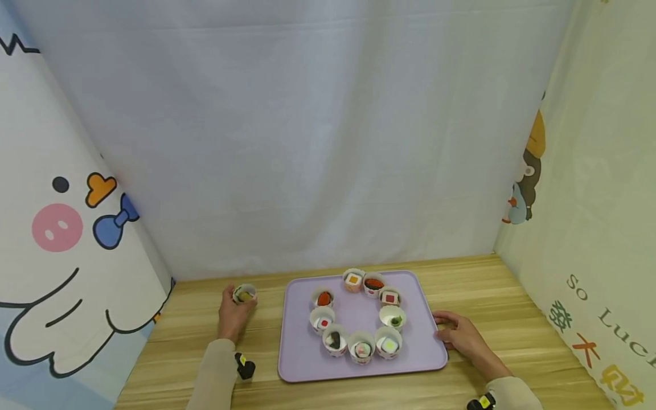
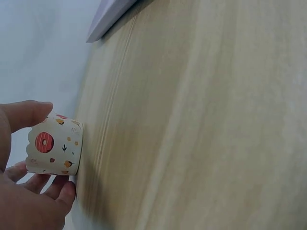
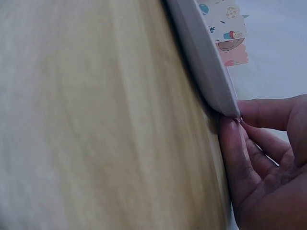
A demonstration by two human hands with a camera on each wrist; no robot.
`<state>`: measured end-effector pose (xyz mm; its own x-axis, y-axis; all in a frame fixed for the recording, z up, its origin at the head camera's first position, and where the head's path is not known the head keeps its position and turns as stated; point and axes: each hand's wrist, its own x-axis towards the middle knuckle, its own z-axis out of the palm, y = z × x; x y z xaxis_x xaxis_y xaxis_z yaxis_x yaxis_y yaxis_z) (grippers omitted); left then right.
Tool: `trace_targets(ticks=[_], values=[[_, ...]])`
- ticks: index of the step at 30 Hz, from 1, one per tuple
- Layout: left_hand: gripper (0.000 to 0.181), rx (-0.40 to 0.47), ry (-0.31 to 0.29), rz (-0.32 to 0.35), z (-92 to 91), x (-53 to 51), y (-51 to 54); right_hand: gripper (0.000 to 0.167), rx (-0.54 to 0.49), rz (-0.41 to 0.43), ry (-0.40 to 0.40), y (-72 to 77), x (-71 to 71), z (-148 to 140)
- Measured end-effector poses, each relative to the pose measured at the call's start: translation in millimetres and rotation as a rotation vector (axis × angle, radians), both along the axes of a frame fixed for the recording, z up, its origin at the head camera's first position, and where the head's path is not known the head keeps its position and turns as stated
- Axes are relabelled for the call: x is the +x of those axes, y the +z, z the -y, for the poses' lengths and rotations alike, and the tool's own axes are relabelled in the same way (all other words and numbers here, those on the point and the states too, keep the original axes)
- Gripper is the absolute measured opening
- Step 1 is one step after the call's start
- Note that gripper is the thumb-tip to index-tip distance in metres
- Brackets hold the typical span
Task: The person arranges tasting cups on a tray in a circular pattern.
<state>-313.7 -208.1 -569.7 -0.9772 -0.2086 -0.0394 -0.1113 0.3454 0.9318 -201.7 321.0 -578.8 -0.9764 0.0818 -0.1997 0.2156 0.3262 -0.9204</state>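
At the left of the table, my left hand (image 1: 236, 315) grips a small paper baking cup (image 2: 60, 151) printed with a red doughnut and little flowers. The thumb lies on one side of it and the fingers on the other; a yellow-green piece shows inside in the head view. On the opposite side, my right hand (image 1: 463, 337) pinches the right edge of a lilac tray (image 1: 299, 361) between thumb and fingers. Several similar cups stand in a ring on the tray, each with a small sushi-like piece, among them a cup with a black-and-white piece (image 1: 334, 340).
The wooden table (image 1: 261, 393) runs back to a white curtain (image 1: 307, 142). Printed cloth walls with cartoon figures stand at left and right. Dark wrist devices sit at both cuffs, one being the left black device (image 1: 245, 367).
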Motion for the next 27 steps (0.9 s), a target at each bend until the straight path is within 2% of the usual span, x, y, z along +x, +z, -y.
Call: trace_targets(ticks=[7,12,21,27], values=[[0.073,-0.057,0.017,0.003,-0.1,1.8,-1.8,0.056,-0.013,-0.009,0.003,3.9,2.3,1.9],[0.072,-0.040,0.031,-0.001,0.6,2.0,-4.8,0.056,-0.025,-0.011,0.003,3.1,2.4,2.2],[0.071,-0.040,0.044,0.013,-0.9,4.1,-4.0,0.056,-0.011,-0.013,0.005,3.8,2.3,2.4],[0.072,-0.039,0.045,-0.006,-3.9,2.0,-2.3,0.056,-0.013,-0.015,0.006,4.4,2.9,2.4]])
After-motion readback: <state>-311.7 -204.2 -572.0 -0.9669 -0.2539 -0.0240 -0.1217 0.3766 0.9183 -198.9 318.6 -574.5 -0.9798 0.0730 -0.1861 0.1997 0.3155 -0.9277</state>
